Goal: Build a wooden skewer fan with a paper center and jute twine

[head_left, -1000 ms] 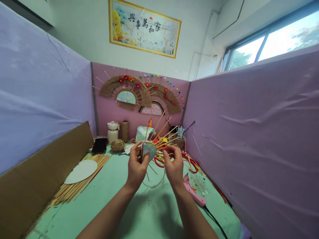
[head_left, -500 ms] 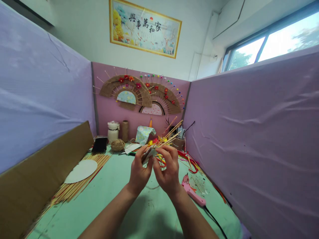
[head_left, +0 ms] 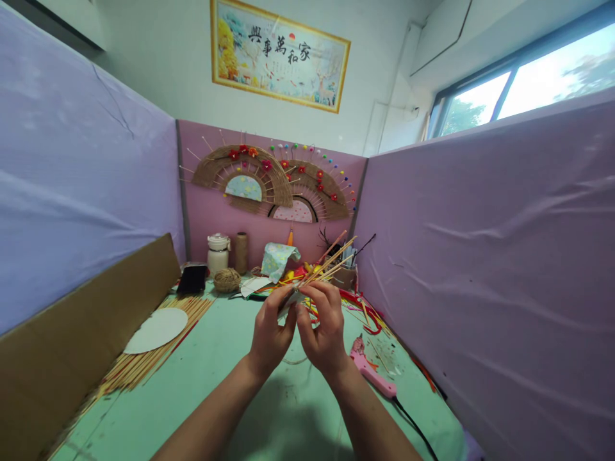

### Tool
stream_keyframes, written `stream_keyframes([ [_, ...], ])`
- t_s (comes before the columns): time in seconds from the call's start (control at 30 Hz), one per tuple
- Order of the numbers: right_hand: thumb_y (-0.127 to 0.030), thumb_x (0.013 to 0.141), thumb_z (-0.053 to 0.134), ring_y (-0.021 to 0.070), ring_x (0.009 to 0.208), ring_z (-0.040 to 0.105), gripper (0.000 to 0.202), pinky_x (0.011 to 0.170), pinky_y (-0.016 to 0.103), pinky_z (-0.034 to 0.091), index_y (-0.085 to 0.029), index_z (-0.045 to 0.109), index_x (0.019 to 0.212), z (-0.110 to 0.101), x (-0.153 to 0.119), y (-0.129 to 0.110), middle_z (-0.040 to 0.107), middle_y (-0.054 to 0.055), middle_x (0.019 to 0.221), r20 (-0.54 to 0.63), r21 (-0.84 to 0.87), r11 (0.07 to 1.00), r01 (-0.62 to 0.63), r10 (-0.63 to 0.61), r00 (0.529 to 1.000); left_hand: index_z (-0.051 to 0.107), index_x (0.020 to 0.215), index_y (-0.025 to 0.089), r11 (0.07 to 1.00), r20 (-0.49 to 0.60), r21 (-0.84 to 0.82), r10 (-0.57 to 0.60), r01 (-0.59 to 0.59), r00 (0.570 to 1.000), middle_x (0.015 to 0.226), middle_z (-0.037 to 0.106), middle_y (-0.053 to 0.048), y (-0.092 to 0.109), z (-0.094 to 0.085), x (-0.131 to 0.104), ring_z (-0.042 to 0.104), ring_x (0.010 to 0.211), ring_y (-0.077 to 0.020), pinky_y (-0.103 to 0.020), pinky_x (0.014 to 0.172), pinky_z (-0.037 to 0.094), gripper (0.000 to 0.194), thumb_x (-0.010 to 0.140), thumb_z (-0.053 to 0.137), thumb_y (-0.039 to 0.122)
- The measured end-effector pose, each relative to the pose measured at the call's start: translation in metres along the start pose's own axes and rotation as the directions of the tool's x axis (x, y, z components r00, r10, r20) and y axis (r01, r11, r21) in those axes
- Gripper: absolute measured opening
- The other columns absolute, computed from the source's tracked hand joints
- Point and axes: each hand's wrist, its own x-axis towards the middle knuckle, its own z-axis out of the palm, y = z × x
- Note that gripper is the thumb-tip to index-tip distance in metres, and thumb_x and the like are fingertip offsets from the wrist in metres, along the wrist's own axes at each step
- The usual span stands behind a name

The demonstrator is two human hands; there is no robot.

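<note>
My left hand (head_left: 270,328) is closed on a small pale piece (head_left: 291,301) above the middle of the green table. Thin wooden sticks (head_left: 331,261) fan out from this piece toward the upper right. My right hand (head_left: 323,328) pinches the same piece from the right, its fingertips close to the left ones. The fingers hide most of the piece and the lower stick ends. A loop of cord (head_left: 294,362) shows below the hands.
A pink glue gun (head_left: 375,376) lies right of my hands on the green table (head_left: 202,397). At the left are a white oval (head_left: 157,330) on sticks and a cardboard strip (head_left: 86,333). Behind stand a twine ball (head_left: 227,280), a jar (head_left: 218,255) and two fans (head_left: 240,157).
The sticks have shifted slightly to the right and down. The pale piece has tilted between my fingers, and both hands stay closed in nearly the same place.
</note>
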Motion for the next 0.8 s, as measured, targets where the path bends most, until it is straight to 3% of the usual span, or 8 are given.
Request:
stream_keyframes([
  [0.27,-0.017,0.088,0.053,0.0243,0.1,0.054,0.023,0.087,0.044,0.045,-0.023,0.057,0.109,-0.002,0.002,-0.003,0.057,0.008,0.105,0.027,-0.047,0.999,0.016,-0.014,1.0,0.047,0.128,0.024,1.0,-0.023,0.009,0.03,-0.03,0.999,0.112,0.068,-0.008,0.001,-0.001,0.001,0.069,0.101,-0.0186,-0.031,0.085,0.059,0.043,0.088,0.059,0.018],
  [0.53,-0.014,0.085,0.055,0.0264,0.112,0.052,0.039,0.094,0.049,0.046,-0.022,0.047,0.123,-0.003,-0.007,0.0,0.053,0.011,0.115,-0.063,0.032,0.999,0.044,-0.042,0.997,0.04,0.132,0.022,0.993,-0.007,-0.108,-0.05,0.048,0.999,0.114,0.069,-0.01,0.005,0.001,0.005,0.069,0.103,-0.0189,-0.033,0.086,0.059,0.046,0.089,0.059,0.02],
  [0.8,-0.017,0.086,0.055,0.0262,0.109,0.052,0.033,0.092,0.048,0.048,-0.023,0.052,0.118,0.0,-0.012,-0.003,0.05,0.011,0.113,-0.016,0.002,1.0,0.008,-0.008,1.0,0.041,0.133,0.024,0.998,-0.003,-0.062,-0.001,0.0,1.0,0.116,0.069,-0.01,-0.008,0.003,-0.004,0.068,0.105,-0.0212,-0.038,0.09,0.058,0.05,0.087,0.061,0.017],
])
